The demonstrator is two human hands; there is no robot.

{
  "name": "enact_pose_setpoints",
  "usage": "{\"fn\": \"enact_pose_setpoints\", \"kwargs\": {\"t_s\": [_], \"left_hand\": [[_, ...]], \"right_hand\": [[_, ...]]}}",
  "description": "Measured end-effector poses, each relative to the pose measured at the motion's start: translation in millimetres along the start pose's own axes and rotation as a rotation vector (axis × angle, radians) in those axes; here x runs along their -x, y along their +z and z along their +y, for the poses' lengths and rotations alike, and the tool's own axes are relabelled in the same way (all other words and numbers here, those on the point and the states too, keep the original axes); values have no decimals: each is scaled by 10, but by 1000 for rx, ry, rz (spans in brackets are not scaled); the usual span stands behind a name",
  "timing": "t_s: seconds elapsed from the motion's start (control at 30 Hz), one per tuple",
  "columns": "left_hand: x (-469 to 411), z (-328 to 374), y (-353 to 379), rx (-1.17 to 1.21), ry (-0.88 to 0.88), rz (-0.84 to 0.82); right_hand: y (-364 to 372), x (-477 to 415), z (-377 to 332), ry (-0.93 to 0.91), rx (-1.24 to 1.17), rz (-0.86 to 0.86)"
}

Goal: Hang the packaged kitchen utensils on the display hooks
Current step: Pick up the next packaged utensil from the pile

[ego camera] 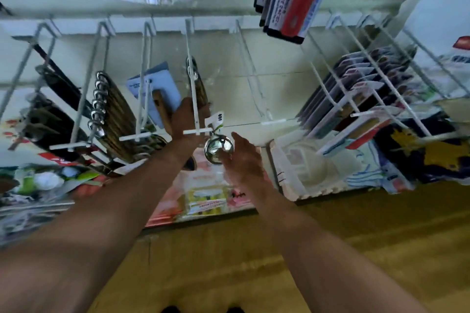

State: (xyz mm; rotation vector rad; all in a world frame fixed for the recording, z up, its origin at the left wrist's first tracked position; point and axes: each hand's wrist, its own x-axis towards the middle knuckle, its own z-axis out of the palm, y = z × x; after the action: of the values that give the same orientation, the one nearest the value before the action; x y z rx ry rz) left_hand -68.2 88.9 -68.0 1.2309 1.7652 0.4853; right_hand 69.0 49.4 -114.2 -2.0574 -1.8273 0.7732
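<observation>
A shiny steel ladle-like utensil [218,147] with a white tag hangs at the front tip of a white wire display hook [194,99]. My right hand [241,160] cups the round bowl from the right and below. Reaching up behind the same hook, my left hand [185,119] grips the wooden-handled utensils [199,89] that hang further back on it. Its fingers are partly hidden by the hook and the handles.
Hooks to the left carry wooden-handled utensils [112,114] and dark tools [50,109]. One hook [254,79] to the right is bare. Carded packs [356,99] fill the right hooks. Boxes and plastic tubs [312,168] sit on the lower shelf.
</observation>
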Motion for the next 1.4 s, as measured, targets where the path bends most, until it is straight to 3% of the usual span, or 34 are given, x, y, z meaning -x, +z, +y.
{"fn": "enact_pose_setpoints", "kwargs": {"t_s": [0.1,0.2,0.27,0.63,0.83,1.07,1.4], "left_hand": [[116,50,-69,-82,41,91],[43,-40,-62,6,417,376],[116,-98,-75,25,502,311],[733,-449,-161,-84,554,148],[1036,-602,-275,-35,549,53],[1303,-1141,-702,13,464,132],[2016,-2443,-1991,12,234,409]], "right_hand": [[-59,-108,59,44,-113,-72],[-31,-241,91,47,-203,-75],[13,-279,124,72,-329,-92],[475,219,45,101,-552,-145],[557,432,32,17,-499,-232],[903,743,-396,-140,-422,-322],[1946,1441,-1932,-327,-377,-529]]}}
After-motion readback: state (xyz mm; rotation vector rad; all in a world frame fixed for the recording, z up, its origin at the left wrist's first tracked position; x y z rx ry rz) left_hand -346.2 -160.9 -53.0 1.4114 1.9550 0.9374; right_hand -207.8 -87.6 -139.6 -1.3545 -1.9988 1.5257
